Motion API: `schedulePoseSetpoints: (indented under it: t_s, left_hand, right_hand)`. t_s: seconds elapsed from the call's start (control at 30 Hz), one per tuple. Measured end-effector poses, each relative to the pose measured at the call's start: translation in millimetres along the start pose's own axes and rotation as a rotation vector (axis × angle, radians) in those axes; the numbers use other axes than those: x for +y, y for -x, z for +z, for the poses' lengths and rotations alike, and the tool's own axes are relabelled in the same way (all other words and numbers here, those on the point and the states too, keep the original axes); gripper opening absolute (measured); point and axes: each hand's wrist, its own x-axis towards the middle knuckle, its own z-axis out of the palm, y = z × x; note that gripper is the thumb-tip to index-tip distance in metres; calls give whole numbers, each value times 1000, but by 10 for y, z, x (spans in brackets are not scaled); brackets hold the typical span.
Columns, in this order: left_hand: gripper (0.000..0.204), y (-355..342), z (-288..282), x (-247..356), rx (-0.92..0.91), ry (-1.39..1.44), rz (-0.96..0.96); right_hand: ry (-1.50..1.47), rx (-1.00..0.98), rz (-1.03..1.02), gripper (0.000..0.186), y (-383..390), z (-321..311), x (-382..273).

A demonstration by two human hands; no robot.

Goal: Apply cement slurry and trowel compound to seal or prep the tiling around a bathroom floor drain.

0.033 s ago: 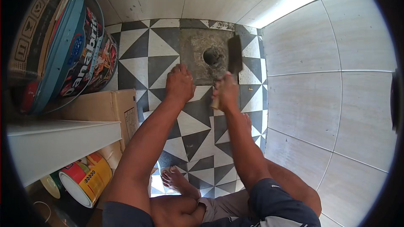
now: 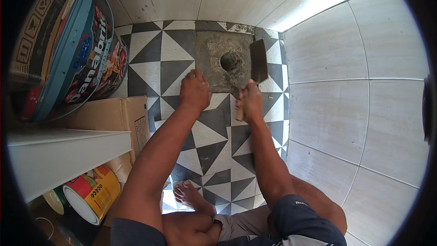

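A square patch of rough bare concrete (image 2: 209, 45) with a dark round hole (image 2: 229, 62) interrupts the black-and-white patterned floor tiles (image 2: 211, 123). My left hand (image 2: 195, 90) rests at the patch's lower left edge, fingers slightly bent and apart, with nothing visible in them. My right hand (image 2: 250, 102) grips the wooden handle of a broad, dark rectangular-bladed scraper (image 2: 258, 59). Its blade lies over the right edge of the patch and the neighbouring tiles, to the right of the hole.
Pale tiled walls (image 2: 327, 109) bound the floor. At left are a large blue-rimmed bucket (image 2: 73, 32), a cardboard carton (image 2: 100, 114), a white shelf-like panel (image 2: 68, 150) and a yellow-and-red can (image 2: 95, 191). My bare foot (image 2: 193, 198) is on the tiles below.
My right hand and the scraper have shifted a little to the right, the blade swinging outward from the patch. My left hand is in the same place.
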Motion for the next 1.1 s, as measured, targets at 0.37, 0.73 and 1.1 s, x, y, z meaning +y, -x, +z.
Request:
schedulePoseSetpoints:
  t_s: [0.37,0.73,1.1]
  left_hand:
    - [43,-102,93,-11,78,60,4]
    - [57,136,125,-132,117,80,-29]
    - [52,142,113,-405,94,281,30]
  right_hand:
    - [952,-193,-318,53,-179,-297,-330]
    - [1725,-333,-498,48,326,-574,-1499]
    - [1529,-433,-446,42,-83,-690,-566]
